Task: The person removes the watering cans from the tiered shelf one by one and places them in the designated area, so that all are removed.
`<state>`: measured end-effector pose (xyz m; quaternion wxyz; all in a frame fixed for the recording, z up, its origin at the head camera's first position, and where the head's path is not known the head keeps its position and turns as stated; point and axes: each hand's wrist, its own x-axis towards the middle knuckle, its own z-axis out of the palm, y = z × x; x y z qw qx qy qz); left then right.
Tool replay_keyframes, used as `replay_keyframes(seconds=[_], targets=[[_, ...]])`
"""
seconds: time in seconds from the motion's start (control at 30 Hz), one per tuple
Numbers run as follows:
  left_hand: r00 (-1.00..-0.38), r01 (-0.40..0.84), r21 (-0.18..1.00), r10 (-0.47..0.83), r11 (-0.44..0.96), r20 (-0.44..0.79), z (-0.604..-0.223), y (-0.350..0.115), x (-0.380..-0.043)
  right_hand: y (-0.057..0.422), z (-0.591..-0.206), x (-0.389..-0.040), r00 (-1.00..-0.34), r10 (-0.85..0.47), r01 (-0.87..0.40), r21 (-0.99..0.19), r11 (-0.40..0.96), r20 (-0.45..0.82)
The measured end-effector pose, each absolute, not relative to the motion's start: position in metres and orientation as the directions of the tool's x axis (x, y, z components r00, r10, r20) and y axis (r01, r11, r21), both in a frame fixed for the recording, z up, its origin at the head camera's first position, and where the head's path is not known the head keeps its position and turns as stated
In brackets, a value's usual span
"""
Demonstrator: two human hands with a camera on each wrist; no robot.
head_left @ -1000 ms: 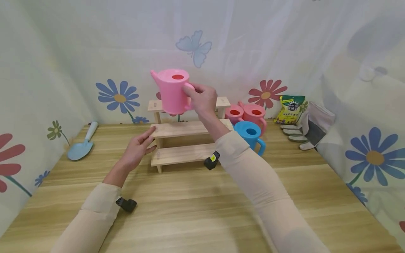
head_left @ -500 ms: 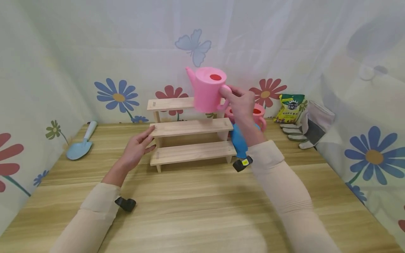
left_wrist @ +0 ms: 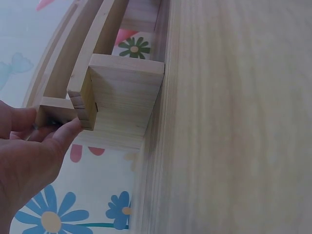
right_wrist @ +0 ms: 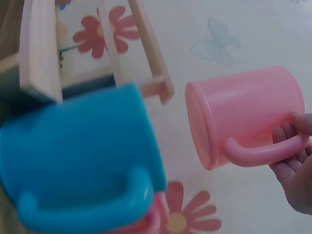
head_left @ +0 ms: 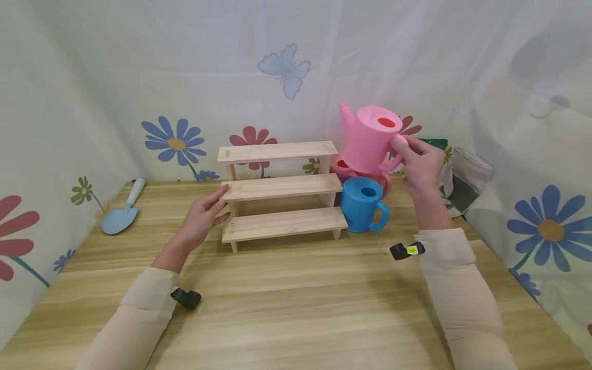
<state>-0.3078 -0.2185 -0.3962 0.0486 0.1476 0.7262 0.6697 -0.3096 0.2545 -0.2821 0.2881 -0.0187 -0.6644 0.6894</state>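
By its handle, my right hand [head_left: 422, 164] grips a pink watering can [head_left: 370, 139], raised in the air with its spout to the left. In the right wrist view the fingers [right_wrist: 295, 165] curl round that handle. Below it stands a blue watering can [head_left: 361, 205], beside the right end of a three-tier wooden step shelf [head_left: 282, 187]. Two more pink watering cans [head_left: 342, 173] stand behind the blue one, partly hidden. My left hand [head_left: 201, 218] holds the left end of the shelf's middle tier, thumb and fingers at the board's end in the left wrist view.
A light blue trowel [head_left: 121, 216] lies on the table's left side. At the back right are work gloves [head_left: 467, 180] and a green packet [head_left: 437, 144], mostly behind my right hand. A flowered curtain [head_left: 208, 77] closes off the back and both sides.
My right hand has carried the pink watering can from above the shelf's left part rightward, to over the other watering cans. The left hand and the shelf have stayed put.
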Motion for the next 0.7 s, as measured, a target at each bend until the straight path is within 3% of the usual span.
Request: replay_keyframes(seconds=[0.37, 0.57, 0.7], targets=[[-0.954, 0.153, 0.987, 0.268, 0.058, 0.132, -0.398, -0.221, -0.306, 0.299, -0.308, -0.305, -0.822, 0.513, -0.216, -0.969, 0.122, 0.248], [-0.956, 0.148, 0.988, 0.265, 0.051, 0.129, -0.398, -0.221, -0.307, 0.322, -0.311, -0.301, -0.855, 0.482, -0.163, -0.982, 0.100, 0.191], [-0.954, 0.150, 0.988, 0.270, 0.046, 0.133, -0.398, -0.219, -0.307, 0.336, -0.308, -0.297, -0.885, 0.435, -0.107, -0.982, 0.158, 0.167]])
